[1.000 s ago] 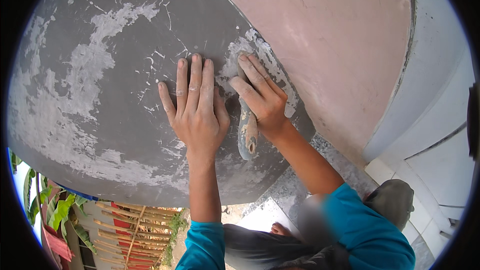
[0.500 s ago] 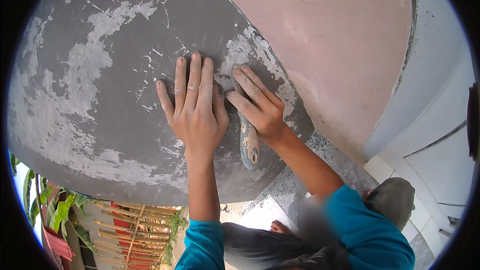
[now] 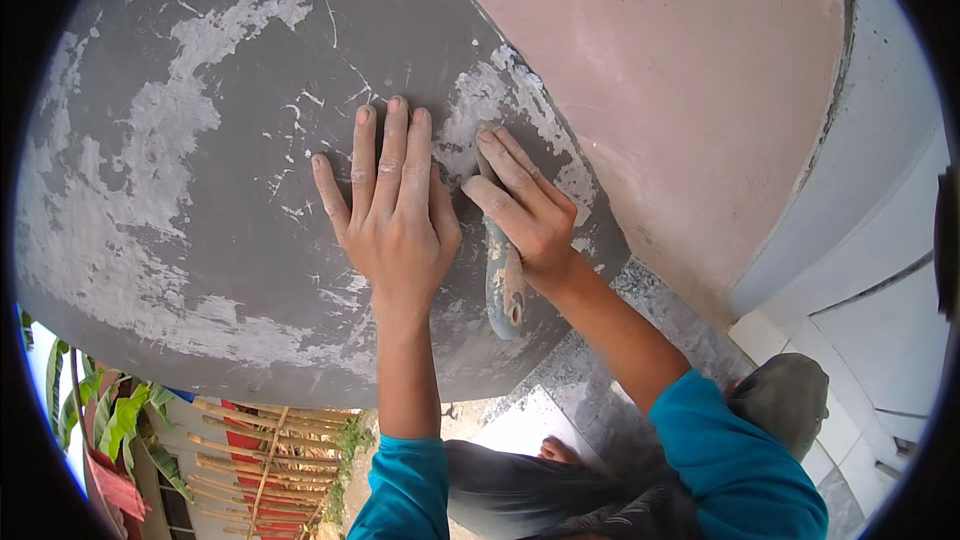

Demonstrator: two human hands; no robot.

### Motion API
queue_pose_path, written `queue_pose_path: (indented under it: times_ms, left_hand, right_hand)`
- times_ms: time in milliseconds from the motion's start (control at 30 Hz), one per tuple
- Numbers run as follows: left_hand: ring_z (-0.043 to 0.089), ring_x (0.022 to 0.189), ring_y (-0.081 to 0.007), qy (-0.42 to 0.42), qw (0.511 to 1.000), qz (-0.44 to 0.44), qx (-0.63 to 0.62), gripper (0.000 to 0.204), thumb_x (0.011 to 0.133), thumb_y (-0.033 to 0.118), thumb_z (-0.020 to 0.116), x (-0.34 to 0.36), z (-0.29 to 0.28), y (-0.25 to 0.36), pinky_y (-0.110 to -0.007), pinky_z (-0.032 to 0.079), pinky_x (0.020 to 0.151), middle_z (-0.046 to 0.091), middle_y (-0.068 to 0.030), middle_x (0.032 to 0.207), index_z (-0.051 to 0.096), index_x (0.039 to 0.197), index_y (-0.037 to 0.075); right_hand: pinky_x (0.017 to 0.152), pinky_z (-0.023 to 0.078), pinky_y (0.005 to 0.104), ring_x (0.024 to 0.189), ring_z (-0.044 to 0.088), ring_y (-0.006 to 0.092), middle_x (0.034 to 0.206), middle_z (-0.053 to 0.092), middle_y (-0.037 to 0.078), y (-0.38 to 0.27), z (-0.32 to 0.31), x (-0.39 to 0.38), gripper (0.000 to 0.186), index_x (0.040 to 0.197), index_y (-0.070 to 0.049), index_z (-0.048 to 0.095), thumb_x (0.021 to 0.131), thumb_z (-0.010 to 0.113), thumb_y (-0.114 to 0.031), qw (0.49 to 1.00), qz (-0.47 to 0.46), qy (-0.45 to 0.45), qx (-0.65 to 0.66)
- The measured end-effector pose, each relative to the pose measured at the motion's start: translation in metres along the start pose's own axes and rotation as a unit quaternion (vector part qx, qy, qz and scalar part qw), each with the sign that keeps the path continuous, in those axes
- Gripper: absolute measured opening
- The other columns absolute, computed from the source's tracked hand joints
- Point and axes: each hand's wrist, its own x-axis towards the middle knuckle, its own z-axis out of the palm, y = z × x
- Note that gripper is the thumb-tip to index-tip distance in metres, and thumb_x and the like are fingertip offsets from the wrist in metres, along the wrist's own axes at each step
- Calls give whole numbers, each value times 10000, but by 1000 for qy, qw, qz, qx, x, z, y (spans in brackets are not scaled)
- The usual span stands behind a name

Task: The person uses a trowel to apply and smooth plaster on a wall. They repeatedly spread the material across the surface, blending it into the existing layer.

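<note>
A dark grey wall surface (image 3: 260, 140) with patchy pale plaster fills the upper left and middle. My left hand (image 3: 395, 225) lies flat on it, fingers stretched upward and a little spread, dusty with powder, holding nothing. Just to its right, my right hand (image 3: 525, 200) is closed on a putty knife, its fingers pressing down over the upper part of the tool. The worn grey handle (image 3: 500, 285) of the putty knife sticks out below that hand, with a hanging hole near its end. The blade is hidden under my fingers. A pale plaster patch (image 3: 480, 100) shows just above my right fingertips.
A pink wall (image 3: 680, 90) adjoins along a slanting edge at the right, with a white wall (image 3: 890, 210) beyond. Grey flooring (image 3: 660, 310) and white tiles (image 3: 757, 337) lie below. A bamboo fence (image 3: 270, 450) and green leaves (image 3: 120, 420) stand at the lower left.
My right hand has shifted slightly to the right with the putty knife. My left hand stays almost in place on the wall.
</note>
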Motion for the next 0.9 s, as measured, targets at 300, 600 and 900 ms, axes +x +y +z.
queue_pose_path:
  times_ms: [300,600,900]
  left_hand:
    - [519,1579,-257,9,1000,1,-5,488,1007,152,686,1,3,0,-569,139,1387,673,-22,1595,732,1493,172]
    - [525,1575,-251,10,1000,6,-3,479,1007,152,690,0,3,0,-569,145,1385,677,-20,1590,740,1482,171]
    - [533,1568,-247,14,1000,5,-6,481,1004,148,697,1,3,1,-571,149,1385,687,-16,1577,740,1482,175]
  right_hand:
    - [1023,654,483,1312,717,468,1399,734,279,0,1,-2,236,1085,-58,791,975,720,-254,1000,-12,-19,-11]
    - [1016,660,496,1302,721,479,1385,740,284,1,4,6,282,1074,-46,785,1021,686,-305,999,39,13,1]
    - [997,672,489,1302,726,461,1375,750,265,5,-2,-6,207,1057,-59,793,959,732,-230,998,62,2,4]
